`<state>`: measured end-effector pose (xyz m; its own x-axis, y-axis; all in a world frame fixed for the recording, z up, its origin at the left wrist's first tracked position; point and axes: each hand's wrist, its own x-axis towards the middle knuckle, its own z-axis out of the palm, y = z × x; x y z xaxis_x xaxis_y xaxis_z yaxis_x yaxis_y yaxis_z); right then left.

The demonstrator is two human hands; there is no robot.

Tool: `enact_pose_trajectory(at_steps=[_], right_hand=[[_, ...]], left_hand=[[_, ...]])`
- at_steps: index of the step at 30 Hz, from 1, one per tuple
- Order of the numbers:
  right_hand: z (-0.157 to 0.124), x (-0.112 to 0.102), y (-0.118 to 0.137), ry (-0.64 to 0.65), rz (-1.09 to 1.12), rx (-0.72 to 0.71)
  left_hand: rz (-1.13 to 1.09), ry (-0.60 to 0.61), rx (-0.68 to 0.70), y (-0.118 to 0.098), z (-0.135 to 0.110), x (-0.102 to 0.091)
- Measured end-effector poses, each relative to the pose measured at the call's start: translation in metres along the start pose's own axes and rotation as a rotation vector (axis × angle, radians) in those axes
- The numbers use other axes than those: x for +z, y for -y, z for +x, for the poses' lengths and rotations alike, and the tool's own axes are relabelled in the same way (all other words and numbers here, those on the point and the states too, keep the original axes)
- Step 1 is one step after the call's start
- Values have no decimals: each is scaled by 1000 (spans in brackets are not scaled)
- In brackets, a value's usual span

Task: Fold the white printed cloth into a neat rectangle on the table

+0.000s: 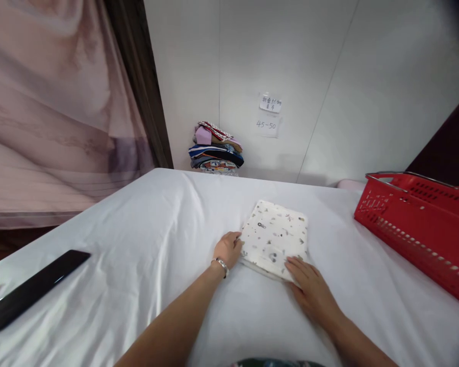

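Observation:
A folded white cloth (276, 232) with small printed motifs, layered along its near edge, lies flat on the white-covered table. At its left edge is my left hand (228, 248), fingers curled closed against the fabric; a bracelet (221, 266) circles that wrist. My right hand (313, 290) holds the near right corner, its fingers over the top and the thumb low at the near edge. The underside of the cloth is hidden.
A red plastic basket (424, 224) with metal handles stands at the right. On the left lies a long glossy black object (38, 285). Stacked folded fabrics (216, 150) rise beyond the table's far edge, by a wall with paper notes (268, 116). A pink curtain (61, 102) hangs left.

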<state>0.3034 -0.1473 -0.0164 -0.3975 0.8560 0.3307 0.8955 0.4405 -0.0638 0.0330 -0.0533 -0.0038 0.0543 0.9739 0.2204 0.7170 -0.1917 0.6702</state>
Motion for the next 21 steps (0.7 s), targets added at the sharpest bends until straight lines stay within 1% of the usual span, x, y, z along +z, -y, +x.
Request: enact_pose_trajectory(at_steps=[2,3,5,7,9,12,15,17,21], right_hand=[[-6,-6,-25,-17,-18,25],[-11,-9,-38,-34,-37,68],[-21,-13,-62,-62,-64,165],[-30,-15,-77,-60,-49,209],[-36,-15,-82,-50,-16,200],[-34,-13,-75,-85,19,180],[-19,-15,-56,-130,91,138],[-4,-19,-40,-109,159,76],[33,-29,-4,-18,257,-36]], left_hand=[[-3,73,-16,-9,-10,1],[8,122,7,-14,-15,2],[55,211,97,-22,-23,7],[96,255,159,-28,-27,11],[91,255,149,-30,-27,12],[37,230,91,-28,-25,11],[-14,205,83,-25,-23,9],[-49,192,85,-23,-23,8],[-144,174,51,-20,-22,11]])
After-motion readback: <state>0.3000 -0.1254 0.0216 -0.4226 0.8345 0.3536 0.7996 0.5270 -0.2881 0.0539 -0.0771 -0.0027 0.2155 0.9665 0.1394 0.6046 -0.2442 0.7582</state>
